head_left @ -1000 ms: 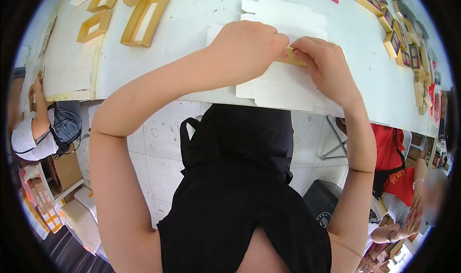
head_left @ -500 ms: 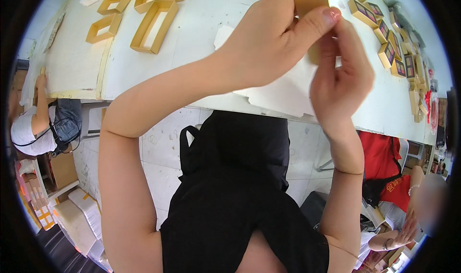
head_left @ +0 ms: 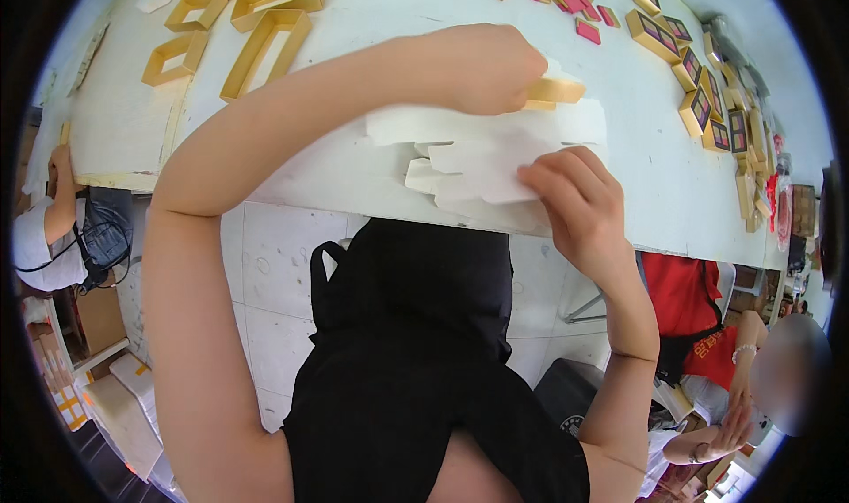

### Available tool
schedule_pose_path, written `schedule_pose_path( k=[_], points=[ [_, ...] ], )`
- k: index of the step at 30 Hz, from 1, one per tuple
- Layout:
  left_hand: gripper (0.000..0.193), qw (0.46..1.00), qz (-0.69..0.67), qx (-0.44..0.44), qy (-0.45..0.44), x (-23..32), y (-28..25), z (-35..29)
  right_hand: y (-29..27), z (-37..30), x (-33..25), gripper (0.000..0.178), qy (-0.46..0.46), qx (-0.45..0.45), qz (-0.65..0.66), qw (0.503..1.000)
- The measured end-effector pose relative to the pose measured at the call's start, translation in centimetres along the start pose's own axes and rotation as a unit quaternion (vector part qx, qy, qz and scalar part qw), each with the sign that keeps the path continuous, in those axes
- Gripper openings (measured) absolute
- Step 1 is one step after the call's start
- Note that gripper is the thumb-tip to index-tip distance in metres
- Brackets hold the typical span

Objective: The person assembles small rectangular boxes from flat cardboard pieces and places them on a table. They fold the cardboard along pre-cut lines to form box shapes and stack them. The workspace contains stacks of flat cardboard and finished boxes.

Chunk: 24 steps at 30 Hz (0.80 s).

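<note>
My left hand [head_left: 506, 68] is closed over a gold cardboard box frame [head_left: 562, 92] above the table; its fingertips are hidden beneath the hand, and the frame's end sticks out to the right. Nearer the table's front edge, my right hand [head_left: 584, 204] pinches the right end of a white die-cut card sheet [head_left: 478, 168] with notched edges. More white card [head_left: 393, 125] lies flat just behind that sheet, partly under my left forearm.
Several open gold frames [head_left: 265, 56] lie at the far left. Pink pieces [head_left: 587, 31] are scattered at the back, and gold boxes with coloured palettes [head_left: 694, 105] line the right. One person's hand [head_left: 60, 168] shows at the left edge; another person's hands [head_left: 732, 428] at lower right.
My hands were together on the gold piece, held up close; now they are apart. The left has lowered with it toward the table, and the right has moved nearer, onto the white card.
</note>
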State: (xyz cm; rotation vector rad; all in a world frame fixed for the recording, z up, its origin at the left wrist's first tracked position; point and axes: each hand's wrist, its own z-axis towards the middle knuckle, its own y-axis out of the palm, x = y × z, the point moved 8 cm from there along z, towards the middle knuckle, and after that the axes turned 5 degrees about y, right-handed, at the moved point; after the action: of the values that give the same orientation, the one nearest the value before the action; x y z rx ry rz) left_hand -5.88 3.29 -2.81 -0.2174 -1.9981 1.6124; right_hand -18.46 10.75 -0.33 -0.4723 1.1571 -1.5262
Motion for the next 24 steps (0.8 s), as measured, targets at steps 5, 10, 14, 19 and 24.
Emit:
schedule_pose_path(
  k=[5, 10, 14, 19, 24],
  points=[
    [0.009, 0.982, 0.056, 0.124, 0.129, 1.4, 0.9, 0.2, 2.2, 1.2, 4.5, 0.039, 0.229, -0.102, 0.205, 0.946],
    [0.007, 0.994, -0.007, 0.073, 0.08, -1.3, 0.1, 1.1, 1.1, 1.7, -0.2, 0.041, -0.015, 0.021, -0.078, 0.997],
    [0.008, 0.987, 0.06, 0.091, 0.116, -0.3, 0.7, 1.2, 2.4, 1.0, -0.4, 0.039, -0.072, -0.013, -0.107, 0.992],
    [0.007, 0.985, 0.112, 0.09, 0.091, 0.2, 1.3, 0.5, 3.6, 0.9, -0.6, 0.035, -0.064, -0.02, -0.106, 0.992],
    [0.009, 0.965, 0.146, 0.186, 0.112, 0.2, 2.0, -0.4, 3.2, 1.7, -0.9, 0.029, -0.045, 0.055, -0.163, 0.984]
  ],
)
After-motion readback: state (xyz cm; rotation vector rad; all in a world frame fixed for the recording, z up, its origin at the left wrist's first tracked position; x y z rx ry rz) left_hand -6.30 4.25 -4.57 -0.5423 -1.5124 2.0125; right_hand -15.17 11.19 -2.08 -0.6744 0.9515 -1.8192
